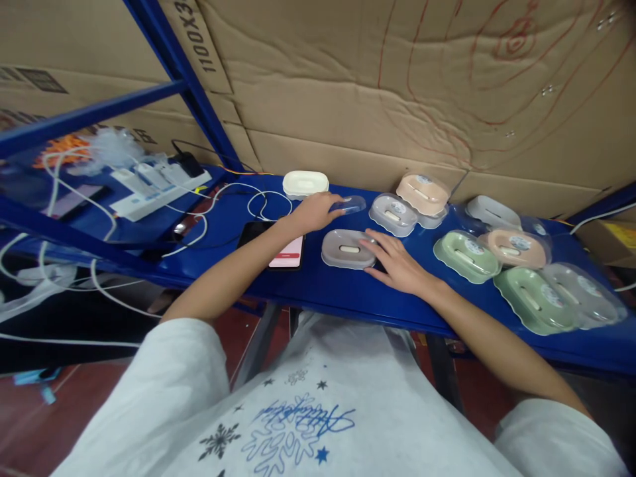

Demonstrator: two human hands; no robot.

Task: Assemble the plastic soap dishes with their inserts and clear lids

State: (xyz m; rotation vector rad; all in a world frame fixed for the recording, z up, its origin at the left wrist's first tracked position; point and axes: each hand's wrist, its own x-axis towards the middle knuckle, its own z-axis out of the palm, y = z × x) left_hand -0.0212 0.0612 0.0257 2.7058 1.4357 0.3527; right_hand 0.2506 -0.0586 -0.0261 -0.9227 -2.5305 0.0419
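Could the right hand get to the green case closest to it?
Probably yes. The green case sits a little to the right of the right hand, with only bare blue tabletop between them, though the fingertips are at the grey case just now.

Cardboard walls (318, 86), blue metal shelving (199, 119), red tiled floor (30, 424)

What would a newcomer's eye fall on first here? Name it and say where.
Probably the pastel oval containers in green, peach and grey, clustered on the right of the blue tabletop. Next, the bare hands at the middle: the left hand at a clear piece, the right hand touching a greyish container. Behind, red curved lines mark the cardboard.
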